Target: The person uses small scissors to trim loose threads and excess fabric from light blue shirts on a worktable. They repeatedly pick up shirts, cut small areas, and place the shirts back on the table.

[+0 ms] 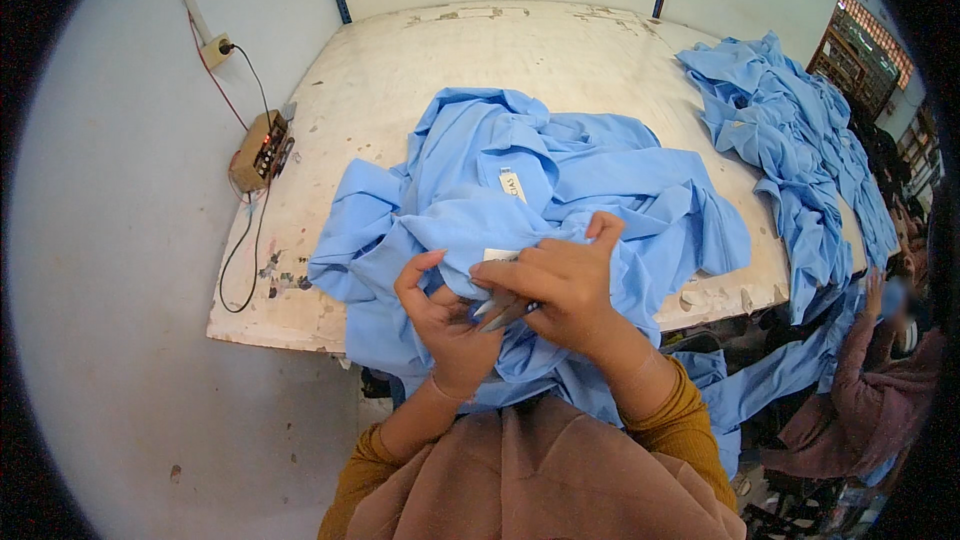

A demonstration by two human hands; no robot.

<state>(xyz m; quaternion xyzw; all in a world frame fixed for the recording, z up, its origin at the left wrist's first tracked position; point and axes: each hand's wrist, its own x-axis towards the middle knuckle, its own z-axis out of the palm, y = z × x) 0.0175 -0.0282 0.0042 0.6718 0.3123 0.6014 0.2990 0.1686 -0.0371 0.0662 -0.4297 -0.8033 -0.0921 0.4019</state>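
A light blue garment [580,175] lies bunched on the table in front of me, its near part hanging over the edge. Two small pale labels show on it: one label [512,186] in the middle, the other label [500,255] beside my right hand. My left hand [447,328] pinches a fold of the blue cloth, thumb and fingers curled. Close against it, my right hand [565,285] is closed around thread snips [493,316], whose pointed metal blades stick out toward the left fingers. The snips' handle is hidden in my palm, and the exact spot at the blade tips is partly covered.
The worn, pale table [420,50] has chipped edges. More blue garments [780,140] are heaped at its right side, hanging over. A box with cables [262,152] is at the left edge near the wall. At the right, another person [870,385] handles blue cloth [780,380].
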